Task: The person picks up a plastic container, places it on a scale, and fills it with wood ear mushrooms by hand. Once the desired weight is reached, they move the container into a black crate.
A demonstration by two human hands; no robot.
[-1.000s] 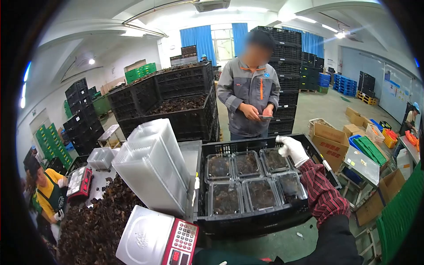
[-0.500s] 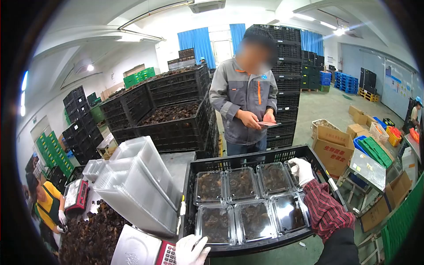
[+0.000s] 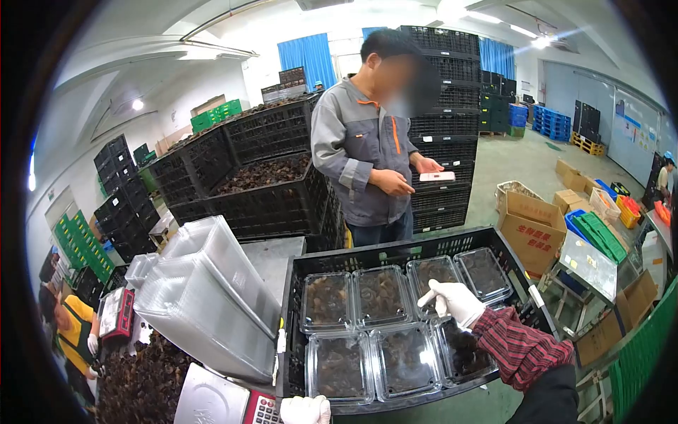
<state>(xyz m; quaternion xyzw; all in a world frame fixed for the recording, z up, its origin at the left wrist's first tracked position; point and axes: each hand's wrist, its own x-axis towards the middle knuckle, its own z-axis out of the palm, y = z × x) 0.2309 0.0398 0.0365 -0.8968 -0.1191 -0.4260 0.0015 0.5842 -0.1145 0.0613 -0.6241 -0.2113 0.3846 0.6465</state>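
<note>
Clear boxes sit edge to edge in the black crate. Right hand is over them, forefinger out, other fingers loosely curled, empty. Left hand is beside the scale, cropped, so I cannot tell its grip. The carton has red writing, seemingly illegible.

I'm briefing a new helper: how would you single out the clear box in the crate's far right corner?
Find the black crate in front of the person in grey. Its back row holds four clear boxes; this box is the rightmost, beyond the gloved right hand.
</note>
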